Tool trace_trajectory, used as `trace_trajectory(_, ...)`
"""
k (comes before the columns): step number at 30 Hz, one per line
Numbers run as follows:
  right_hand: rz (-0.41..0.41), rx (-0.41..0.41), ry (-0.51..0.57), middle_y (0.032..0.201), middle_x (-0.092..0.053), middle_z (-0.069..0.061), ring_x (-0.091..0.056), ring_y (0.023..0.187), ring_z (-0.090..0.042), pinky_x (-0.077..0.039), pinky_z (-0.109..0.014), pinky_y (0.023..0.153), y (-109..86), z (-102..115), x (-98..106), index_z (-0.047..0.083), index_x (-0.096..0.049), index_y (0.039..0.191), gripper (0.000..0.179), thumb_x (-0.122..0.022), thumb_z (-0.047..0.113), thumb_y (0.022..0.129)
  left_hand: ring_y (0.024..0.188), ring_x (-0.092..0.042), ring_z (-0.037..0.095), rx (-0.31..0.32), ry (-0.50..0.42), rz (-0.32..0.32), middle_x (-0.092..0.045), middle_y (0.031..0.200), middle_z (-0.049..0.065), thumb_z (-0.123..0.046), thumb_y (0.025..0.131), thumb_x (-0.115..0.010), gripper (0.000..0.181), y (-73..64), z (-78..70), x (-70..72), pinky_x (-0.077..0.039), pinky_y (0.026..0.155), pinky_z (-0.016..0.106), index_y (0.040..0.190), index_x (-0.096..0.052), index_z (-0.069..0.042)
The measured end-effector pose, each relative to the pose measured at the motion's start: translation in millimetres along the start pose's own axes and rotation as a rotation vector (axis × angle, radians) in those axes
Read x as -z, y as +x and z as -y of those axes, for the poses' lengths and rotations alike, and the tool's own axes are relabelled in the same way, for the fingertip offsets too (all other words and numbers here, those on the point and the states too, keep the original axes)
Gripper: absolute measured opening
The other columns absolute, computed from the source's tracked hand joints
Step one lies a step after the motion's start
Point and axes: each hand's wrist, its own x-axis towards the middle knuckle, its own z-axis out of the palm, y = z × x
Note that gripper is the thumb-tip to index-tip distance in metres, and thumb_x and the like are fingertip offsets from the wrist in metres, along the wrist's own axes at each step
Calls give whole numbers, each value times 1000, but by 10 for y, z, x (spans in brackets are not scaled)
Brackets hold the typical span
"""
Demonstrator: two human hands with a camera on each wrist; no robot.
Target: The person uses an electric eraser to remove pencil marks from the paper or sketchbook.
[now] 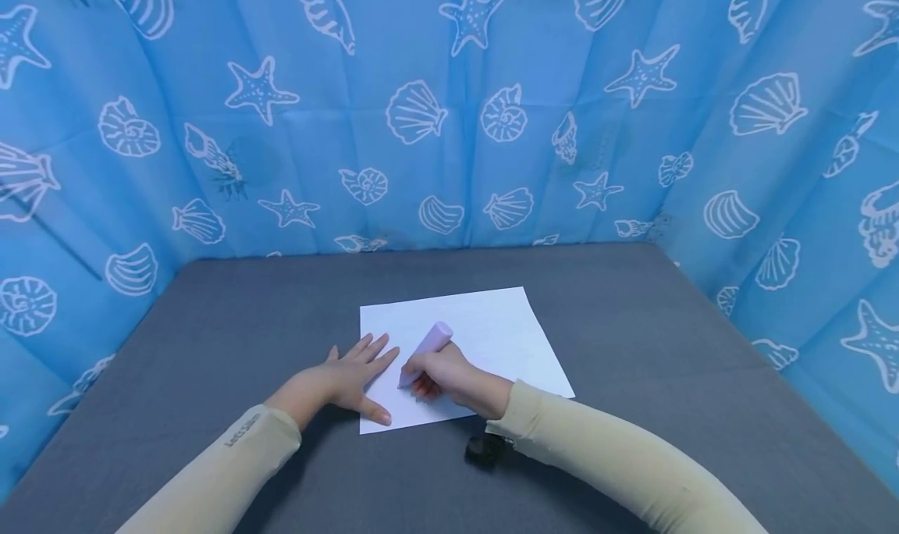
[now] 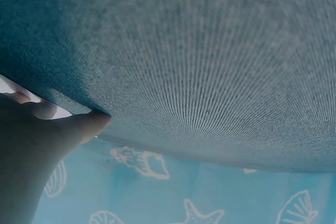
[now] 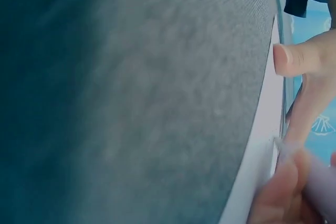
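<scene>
A white sheet of paper (image 1: 499, 339) lies slightly turned on the dark grey table. My left hand (image 1: 346, 379) rests with spread fingers on the paper's left edge, thumb near its lower left corner. In the left wrist view, the left hand (image 2: 39, 135) is partly in shadow at the lower left. My right hand (image 1: 449, 376) grips a thick lilac pen (image 1: 435, 339), tilted, its thin tip at the paper's left part. The right wrist view shows the pen (image 3: 315, 182) blurred, pinched by fingers (image 3: 281, 184). No clear mark on the paper can be made out.
The grey cloth-covered table (image 1: 281, 307) stretches around the paper. A blue curtain (image 1: 449, 159) with white shells and starfish encloses the back and sides. A small black object (image 1: 485, 450) sits beneath the right cuff, by the wrist.
</scene>
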Motion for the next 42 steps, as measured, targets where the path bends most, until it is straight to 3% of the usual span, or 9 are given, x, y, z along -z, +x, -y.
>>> trace_trajectory(17, 63, -22, 36, 58, -55, -4, -53, 48, -10, -44, -20, 46, 8, -4, -1, 1, -64, 82, 13, -61, 12, 87, 147, 6, 34, 0, -1, 1, 0, 163, 11, -65, 75, -72, 110, 24, 33, -30, -1, 106, 71, 157, -16, -16)
trace_trajectory(25, 18, 3, 50, 53, -54, -2, -51, 43, -8, -42, -19, 43, 12, -1, -38, 6, -60, 73, 11, -62, 9, 83, 147, 6, 34, -2, -5, -2, -1, 163, 11, -64, 75, -72, 110, 11, 11, -5, -1, 106, 71, 157, -17, -15)
trace_trajectory(42, 37, 5, 2, 56, -54, -4, -51, 46, -11, -42, -20, 45, 3, 20, -41, 4, -61, 78, 8, -65, 9, 82, 147, 7, 35, -15, 2, -5, 0, 163, 11, -65, 75, -71, 111, 34, 33, -23, -1, 105, 72, 157, -16, -15)
